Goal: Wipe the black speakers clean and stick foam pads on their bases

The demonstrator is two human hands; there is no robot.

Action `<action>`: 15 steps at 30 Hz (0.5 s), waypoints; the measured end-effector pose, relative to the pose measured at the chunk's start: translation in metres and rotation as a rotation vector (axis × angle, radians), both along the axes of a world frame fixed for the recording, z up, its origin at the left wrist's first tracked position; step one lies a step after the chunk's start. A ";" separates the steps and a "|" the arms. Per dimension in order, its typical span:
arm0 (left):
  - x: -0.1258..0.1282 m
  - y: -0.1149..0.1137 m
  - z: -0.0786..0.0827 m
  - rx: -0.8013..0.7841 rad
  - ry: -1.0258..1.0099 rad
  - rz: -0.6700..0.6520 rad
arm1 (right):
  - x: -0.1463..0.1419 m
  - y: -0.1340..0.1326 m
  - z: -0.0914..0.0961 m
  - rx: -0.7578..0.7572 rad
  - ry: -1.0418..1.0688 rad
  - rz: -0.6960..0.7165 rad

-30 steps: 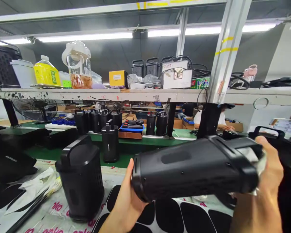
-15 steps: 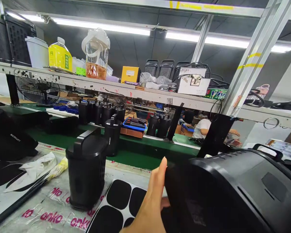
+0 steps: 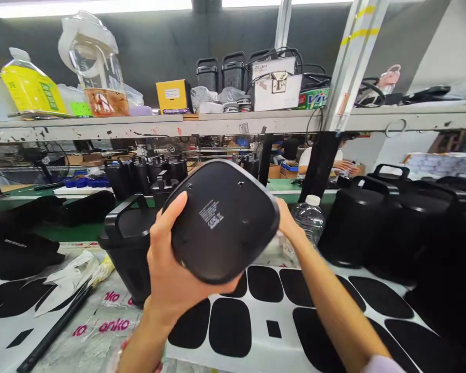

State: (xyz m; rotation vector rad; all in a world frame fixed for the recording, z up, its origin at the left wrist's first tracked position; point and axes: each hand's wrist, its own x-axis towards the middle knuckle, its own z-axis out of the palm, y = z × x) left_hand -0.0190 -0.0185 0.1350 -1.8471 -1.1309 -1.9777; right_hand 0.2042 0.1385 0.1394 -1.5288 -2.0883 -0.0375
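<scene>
In the middle of the head view, a black rounded-square device (image 3: 221, 228) is held up with its underside facing me. Its base shows small printed text and screws near the edges. My left hand (image 3: 174, 269) is closed round its left and lower edge, thumb on the base. My right hand (image 3: 287, 220) grips the right side, its fingers hidden behind the device. Below lies a white sheet of black rounded-square pads (image 3: 230, 326). Just left of my left hand stands a similar black device with a handle (image 3: 126, 254).
More black handled devices (image 3: 351, 223) crowd the right side. A clear plastic bottle (image 3: 308, 220) stands behind my right wrist. A white cloth (image 3: 73, 269) and a black rod (image 3: 56, 331) lie at left. Overhead runs a loaded shelf (image 3: 217, 124). A person (image 3: 339, 160) sits beyond.
My view has turned right and downward. The black device has come from the right to the centre, base towards me. Both hands now hold it; earlier only one hand showed beside it.
</scene>
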 end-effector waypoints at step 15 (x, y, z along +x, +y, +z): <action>0.037 0.041 -0.038 -0.268 0.175 -0.139 | 0.095 -0.165 -0.199 0.196 -0.160 -0.370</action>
